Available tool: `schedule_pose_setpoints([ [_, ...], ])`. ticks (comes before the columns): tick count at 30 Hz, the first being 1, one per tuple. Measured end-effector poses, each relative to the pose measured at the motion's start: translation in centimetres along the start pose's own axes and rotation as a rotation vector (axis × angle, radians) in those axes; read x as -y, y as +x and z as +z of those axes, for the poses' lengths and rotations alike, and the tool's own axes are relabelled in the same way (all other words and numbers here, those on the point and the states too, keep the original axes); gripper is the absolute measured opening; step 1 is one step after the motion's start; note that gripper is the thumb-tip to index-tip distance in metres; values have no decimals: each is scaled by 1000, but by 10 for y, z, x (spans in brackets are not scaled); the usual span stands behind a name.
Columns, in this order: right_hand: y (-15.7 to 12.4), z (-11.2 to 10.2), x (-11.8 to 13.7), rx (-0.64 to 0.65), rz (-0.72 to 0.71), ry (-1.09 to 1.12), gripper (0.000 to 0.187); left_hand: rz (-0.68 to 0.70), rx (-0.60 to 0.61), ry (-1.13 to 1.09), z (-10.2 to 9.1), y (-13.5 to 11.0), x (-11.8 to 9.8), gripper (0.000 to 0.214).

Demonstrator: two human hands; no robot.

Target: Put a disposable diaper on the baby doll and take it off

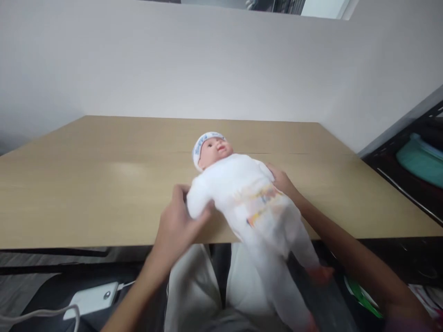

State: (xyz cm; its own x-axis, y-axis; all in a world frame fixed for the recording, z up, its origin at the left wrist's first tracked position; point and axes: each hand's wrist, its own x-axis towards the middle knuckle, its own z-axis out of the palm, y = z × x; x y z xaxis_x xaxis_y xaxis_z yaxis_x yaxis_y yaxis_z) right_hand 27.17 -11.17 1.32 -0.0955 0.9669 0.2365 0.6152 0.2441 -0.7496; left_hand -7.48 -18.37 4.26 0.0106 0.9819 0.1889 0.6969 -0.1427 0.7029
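A baby doll [242, 184] in a white outfit and a white cap with blue lettering lies face up, tilted across the front edge of the wooden table [104, 203]. Its upper body is over the tabletop, while its legs hang past the edge above my lap. My left hand [183, 216] is closed round the doll's sleeve on the left side. On the other side, my right hand [280, 180] holds the doll by its side or arm; most of those fingers are hidden behind the doll. The doll's lower legs and reddish feet look blurred.
A white power bank [92, 297] with a cable rests on a dark surface at the lower left. At the right stands a dark rack [387, 170] with a teal item [420, 159]. Something green [363, 297] lies below my right arm. A white wall [207, 69] rises behind the table.
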Motion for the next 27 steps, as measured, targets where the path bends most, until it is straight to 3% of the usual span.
schedule_pose_setpoints([
  [3,-71,-11,23,102,-72,1,39,8,53,-118,12,-111,15,51],
  [7,-171,-4,49,235,-114,-45,38,15,254,-160,31,-242,58,32],
  [9,-213,11,53,307,-113,-113,43,-24,287,-123,33,-289,79,28],
  [11,-245,33,49,368,-94,-176,45,-73,333,-60,28,-320,94,31],
  [14,-270,68,31,421,-56,-208,48,-136,414,37,18,-334,100,38],
  [18,-278,99,5,461,46,-213,50,-159,501,129,15,-326,98,46],
  [20,-281,99,-1,417,73,-198,45,-120,508,153,16,-324,100,51],
  [23,-294,84,3,293,88,-117,35,39,385,220,14,-322,102,63],
  [25,-306,72,13,316,107,-16,37,182,306,231,9,-315,95,66],
  [27,-317,64,25,383,143,79,36,305,362,156,7,-299,80,60],
])
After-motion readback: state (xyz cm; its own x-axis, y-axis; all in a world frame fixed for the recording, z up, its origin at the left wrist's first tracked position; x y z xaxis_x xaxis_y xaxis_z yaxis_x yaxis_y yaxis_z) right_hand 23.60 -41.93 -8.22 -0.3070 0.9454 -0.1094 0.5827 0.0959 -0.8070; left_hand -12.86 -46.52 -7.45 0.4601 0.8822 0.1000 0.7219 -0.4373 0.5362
